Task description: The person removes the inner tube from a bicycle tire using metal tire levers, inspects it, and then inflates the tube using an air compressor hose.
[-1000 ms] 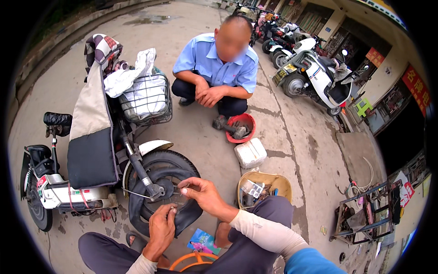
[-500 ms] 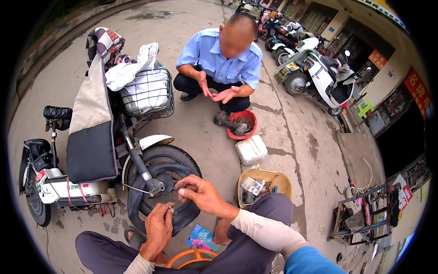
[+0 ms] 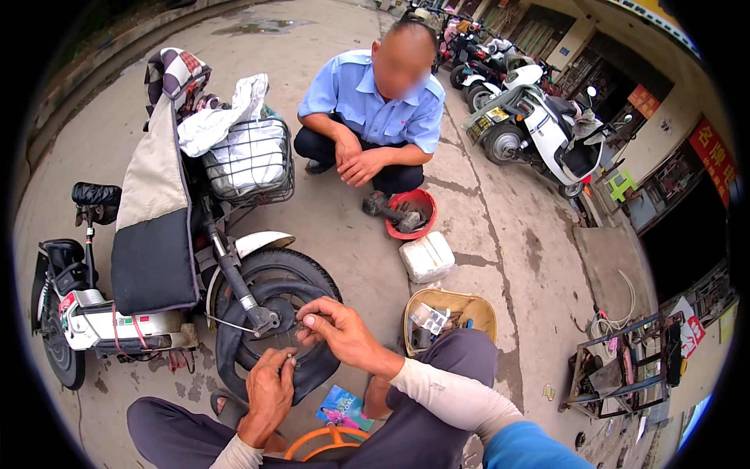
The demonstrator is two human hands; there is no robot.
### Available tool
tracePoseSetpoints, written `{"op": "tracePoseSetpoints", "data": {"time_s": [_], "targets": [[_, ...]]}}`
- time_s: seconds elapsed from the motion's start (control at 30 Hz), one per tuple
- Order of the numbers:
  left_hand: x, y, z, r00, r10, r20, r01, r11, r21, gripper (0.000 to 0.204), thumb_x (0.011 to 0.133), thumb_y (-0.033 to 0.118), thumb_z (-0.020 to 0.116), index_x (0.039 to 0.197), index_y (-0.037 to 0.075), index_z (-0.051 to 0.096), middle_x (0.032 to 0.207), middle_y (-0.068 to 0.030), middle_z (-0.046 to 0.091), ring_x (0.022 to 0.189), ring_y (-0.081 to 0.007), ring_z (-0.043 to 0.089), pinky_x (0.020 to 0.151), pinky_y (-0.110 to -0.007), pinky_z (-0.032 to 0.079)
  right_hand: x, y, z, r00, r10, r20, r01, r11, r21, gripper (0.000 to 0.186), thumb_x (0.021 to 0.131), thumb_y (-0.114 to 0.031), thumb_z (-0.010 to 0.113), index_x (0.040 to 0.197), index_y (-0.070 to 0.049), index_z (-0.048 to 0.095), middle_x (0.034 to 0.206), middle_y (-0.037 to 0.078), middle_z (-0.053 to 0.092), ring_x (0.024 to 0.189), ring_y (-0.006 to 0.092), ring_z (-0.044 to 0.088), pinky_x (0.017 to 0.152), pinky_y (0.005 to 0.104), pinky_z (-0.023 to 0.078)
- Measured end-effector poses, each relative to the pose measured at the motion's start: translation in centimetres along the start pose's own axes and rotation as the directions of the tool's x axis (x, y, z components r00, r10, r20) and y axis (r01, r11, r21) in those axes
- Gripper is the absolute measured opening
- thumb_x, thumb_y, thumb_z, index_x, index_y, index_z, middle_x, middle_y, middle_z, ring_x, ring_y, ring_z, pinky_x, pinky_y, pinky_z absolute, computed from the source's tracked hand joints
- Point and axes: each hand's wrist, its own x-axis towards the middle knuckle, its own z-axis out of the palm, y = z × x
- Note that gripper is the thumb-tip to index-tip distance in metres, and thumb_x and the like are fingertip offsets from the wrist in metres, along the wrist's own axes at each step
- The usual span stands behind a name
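Both my hands are in front of the front wheel [image 3: 316,270] of a white electric scooter [image 3: 117,316] lying close on the left. My left hand [image 3: 269,391] is closed, with a tiny greyish bit at its fingertips that is too small to name. Just above and to the right, my right hand [image 3: 344,332] pinches thumb against fingers; whatever they hold is too small to make out. A black inner tube [image 3: 230,367] hangs loose around the wheel behind my hands. A metal rod [image 3: 234,324] sticks out beside the axle at the fork [image 3: 248,301].
Opposite me squats a person in a light blue shirt [image 3: 371,98]. A red bowl [image 3: 430,207] with tools, a white block-like package [image 3: 427,256] and a tan tool bin [image 3: 488,316] line my right. A metal frame rack [image 3: 625,367] stands farther right; parked scooters [image 3: 539,133] are behind.
The person opposite has brought their spread hands together, one over the other, at the knees. My own hands stay almost in place, with the right fingers shifting slightly.
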Motion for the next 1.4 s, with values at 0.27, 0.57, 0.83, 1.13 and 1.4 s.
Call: {"op": "tracePoseSetpoints", "data": {"time_s": [0.27,0.57,0.83,1.13,1.4], "targets": [[0.1,0.5,-0.1,1.0,-0.021,0.004,0.021,1.0,-0.017,0.018,0.089,0.003,0.058,0.103,-0.001,0.068,0.083,-0.0143,0.062,0.074,-0.0291,0.062,0.07,-0.035,0.048,-0.1,-1.1,-0.5,1.0,0.02,0.001,-0.02,0.994,-0.109,0.017,0.098,-0.014,0.058,0.106,0.0,0.063,0.086,0.004,0.066,0.076,0.0089,0.064,0.065,0.025,0.052],[0.1,0.6,-0.8,0.997,-0.081,-0.007,0.081,0.997,-0.01,0.018,0.091,0.01,0.059,0.104,0.003,0.069,0.087,-0.0135,0.063,0.08,-0.0336,0.063,0.072,-0.04,0.048,0.6,-1.2,-0.4,0.997,0.075,-0.006,-0.075,0.996,0.038,0.02,0.099,-0.018,0.058,0.106,0.0,0.062,0.088,0.006,0.065,0.078,0.0121,0.066,0.064,0.0248,0.053],[0.4,0.3,-0.3,0.998,-0.068,0.012,0.068,0.998,-0.014,0.02,0.092,0.01,0.058,0.108,0.002,0.068,0.084,-0.012,0.06,0.069,-0.026,0.059,0.065,-0.034,0.045,0.3,-1.2,-0.9,0.965,0.244,-0.093,-0.222,0.955,0.197,0.023,0.098,-0.023,0.061,0.103,0.0,0.06,0.086,0.006,0.065,0.074,0.0143,0.066,0.062,0.0236,0.052],[0.1,0.4,-0.6,0.998,-0.069,-0.01,0.068,0.997,-0.031,0.02,0.093,0.011,0.058,0.107,0.002,0.068,0.082,-0.0118,0.059,0.069,-0.0271,0.058,0.066,-0.035,0.045,0.2,-1.4,-0.3,0.971,0.232,-0.055,-0.229,0.972,0.054,0.024,0.098,-0.023,0.06,0.102,0.001,0.059,0.085,0.006,0.065,0.075,0.0145,0.067,0.064,0.0242,0.052],[0.7,0.0,-0.7,0.999,-0.041,0.003,0.041,0.999,-0.016,0.02,0.092,0.011,0.059,0.108,0.001,0.068,0.083,-0.012,0.059,0.071,-0.0288,0.059,0.067,-0.036,0.045,0.9,-1.6,0.1,0.952,0.307,0.016,-0.299,0.914,0.274,0.028,0.102,-0.027,0.051,0.108,0.001,0.05,0.098,0.013,0.067,0.086,0.0263,0.071,0.076,0.0349,0.058]]}}
